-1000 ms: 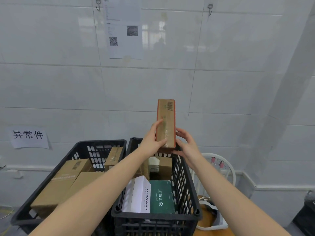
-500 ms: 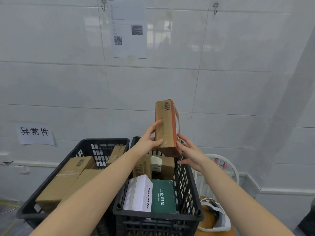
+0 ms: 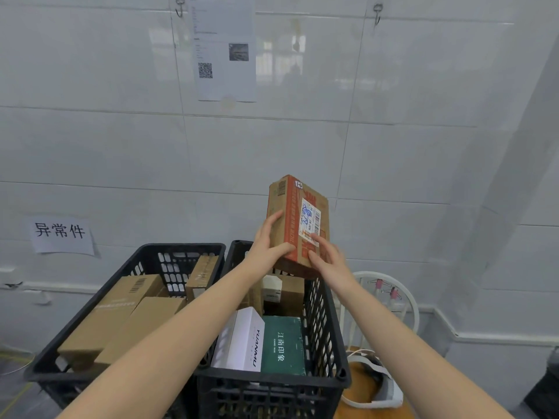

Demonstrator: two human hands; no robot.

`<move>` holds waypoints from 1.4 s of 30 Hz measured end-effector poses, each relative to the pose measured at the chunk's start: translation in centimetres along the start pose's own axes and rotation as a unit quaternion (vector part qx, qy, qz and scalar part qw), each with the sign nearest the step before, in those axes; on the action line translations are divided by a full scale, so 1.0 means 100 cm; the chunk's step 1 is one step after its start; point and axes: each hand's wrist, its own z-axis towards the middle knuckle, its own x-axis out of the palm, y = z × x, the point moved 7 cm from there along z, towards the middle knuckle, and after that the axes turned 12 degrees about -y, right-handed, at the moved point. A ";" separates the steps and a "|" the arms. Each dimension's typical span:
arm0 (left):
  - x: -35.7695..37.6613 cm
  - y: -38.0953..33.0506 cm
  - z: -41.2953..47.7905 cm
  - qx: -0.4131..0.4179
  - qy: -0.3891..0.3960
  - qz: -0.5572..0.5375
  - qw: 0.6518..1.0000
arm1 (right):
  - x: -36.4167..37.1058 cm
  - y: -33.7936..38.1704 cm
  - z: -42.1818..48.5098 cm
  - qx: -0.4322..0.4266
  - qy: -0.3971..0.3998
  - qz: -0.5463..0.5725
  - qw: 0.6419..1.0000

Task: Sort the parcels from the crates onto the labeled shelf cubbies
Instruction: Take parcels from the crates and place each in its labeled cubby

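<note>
Nearest, the right crate (image 3: 341,375) is holding a green box (image 3: 282,346), a white box (image 3: 242,343) and others, and the left crate (image 3: 181,247) is carrying brown cartons (image 3: 112,316), so most of the sorting is probably waiting. Above the right crate the parcel (image 3: 295,207) is standing upright in the air, the left grip (image 3: 269,244) clasping its side while the right grip (image 3: 331,260) is laying fairly straight fingers on its labelled face. No shelf cubbies are showing, only tiled wall (image 3: 393,164) behind.
</note>
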 end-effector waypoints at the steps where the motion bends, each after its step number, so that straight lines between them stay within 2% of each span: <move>1: 0.002 0.001 -0.002 -0.012 0.016 -0.019 1.000 | -0.007 -0.001 -0.001 0.019 -0.003 0.024 1.000; 4: 0.006 0.000 -0.005 -0.039 0.046 -0.044 0.997 | -0.023 -0.002 -0.005 0.084 0.002 0.091 0.992; 7: 0.004 0.001 -0.003 -0.063 0.047 -0.047 0.996 | -0.034 -0.002 -0.005 0.081 -0.007 0.113 0.990; 12: 0.003 -0.001 -0.007 -0.087 0.065 -0.017 0.994 | -0.046 0.004 -0.003 0.039 -0.023 0.104 0.994; 17: 0.019 -0.007 -0.010 -0.059 0.085 0.006 0.995 | -0.063 0.009 -0.002 -0.015 -0.023 0.064 0.998; 21: 0.039 -0.010 -0.009 -0.040 0.127 0.045 0.990 | -0.085 0.012 -0.001 -0.064 -0.050 0.001 0.997; 24: 0.052 -0.013 -0.007 -0.031 0.142 0.036 0.989 | -0.104 0.016 -0.002 -0.077 -0.068 -0.010 0.995; 29: 0.073 -0.007 -0.003 -0.045 0.173 0.015 0.984 | -0.128 0.003 -0.007 -0.058 -0.093 -0.005 0.994; 37: 0.124 0.003 0.016 -0.061 0.280 0.008 0.958 | -0.172 -0.017 -0.020 0.016 -0.169 0.037 0.985; 39: 0.146 0.002 0.021 -0.056 0.303 -0.003 0.951 | -0.193 -0.020 -0.027 0.041 -0.201 0.014 0.979; 42: 0.182 0.000 0.024 -0.041 0.331 -0.019 0.943 | -0.241 -0.027 -0.044 0.046 -0.269 -0.169 0.947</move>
